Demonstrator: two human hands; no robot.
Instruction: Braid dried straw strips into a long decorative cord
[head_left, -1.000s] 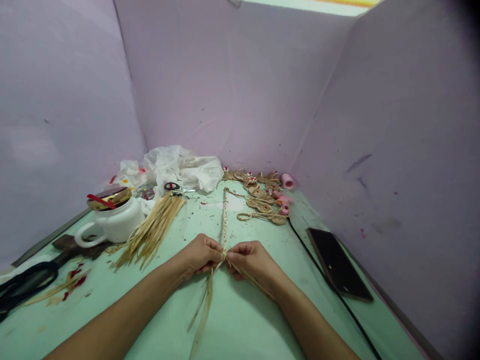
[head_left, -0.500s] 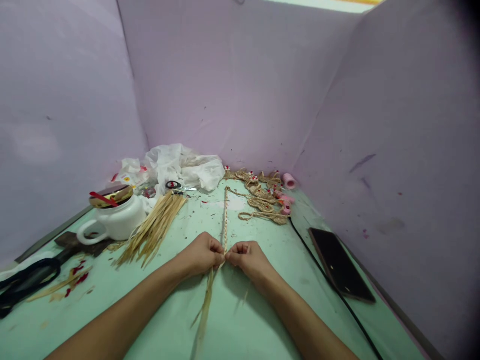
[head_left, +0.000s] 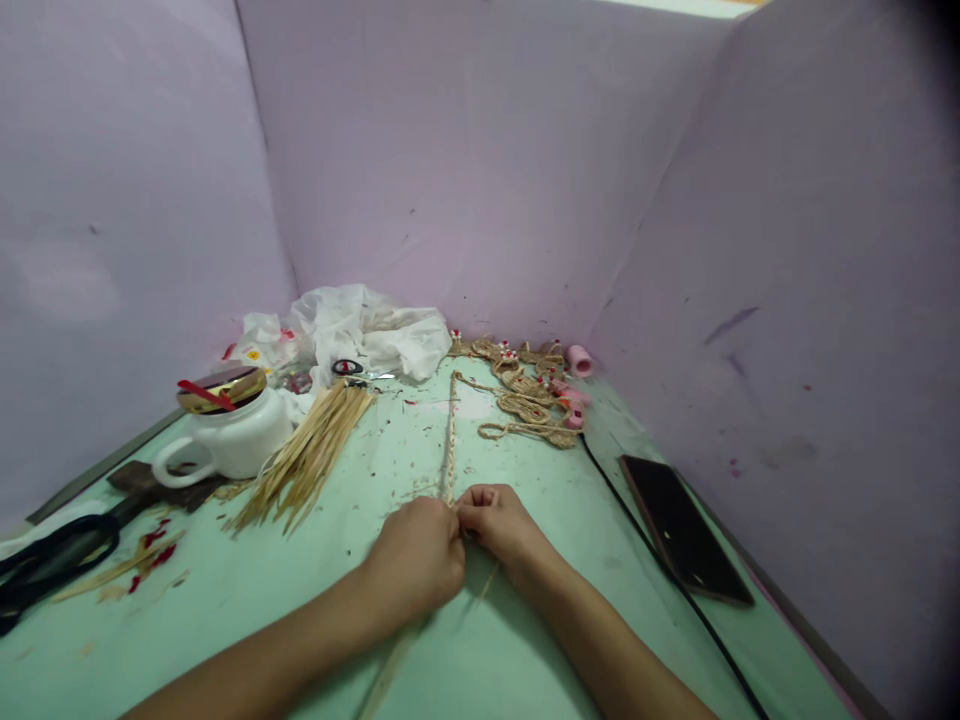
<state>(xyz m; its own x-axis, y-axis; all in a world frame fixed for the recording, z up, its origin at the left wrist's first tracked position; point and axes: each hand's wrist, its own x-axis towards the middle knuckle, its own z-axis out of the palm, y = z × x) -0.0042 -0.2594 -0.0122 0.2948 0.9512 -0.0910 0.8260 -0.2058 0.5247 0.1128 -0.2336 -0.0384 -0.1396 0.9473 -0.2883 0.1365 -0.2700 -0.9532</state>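
Two bare hands are working close together, mid-table, at the near end of a thin straw braid [head_left: 451, 440]. Braid is lying on the green tabletop [head_left: 300, 620], running more or less straight away from the person; far end is sitting nr the coiled cords [head_left: 525, 408]. L hand [head_left: 420, 552] is sitting curled & narrow, knuckles up, its back hiding most of the fingers, so can't tell what exactly it's gripping. R hand [head_left: 499, 525] is pinching narrow, thumb + index tips meeting at the braid's near end, right beside the L hand. Loose strand [head_left: 388, 672] is trailing out from under the L wrist twd the person, a bit blurred.

L side: straw bundle [head_left: 311, 455] is lying fanned out next to a white mug [head_left: 240, 440]; gold-rimmed lid [head_left: 221, 390] is resting on top w/ a red strip [head_left: 206, 394] lying across. Dark-handled scissors [head_left: 97, 540] are lying nearer the L edge, w/ red & straw scraps [head_left: 156, 550] beside.

Back: crumpled plastic bag [head_left: 367, 335] is leaning against the lilac wall [head_left: 480, 170]. Pink spool [head_left: 580, 361] is lying beyond the cords.

R side: dark phone [head_left: 686, 530] is lying flat; black cable [head_left: 611, 485] is running alongside.
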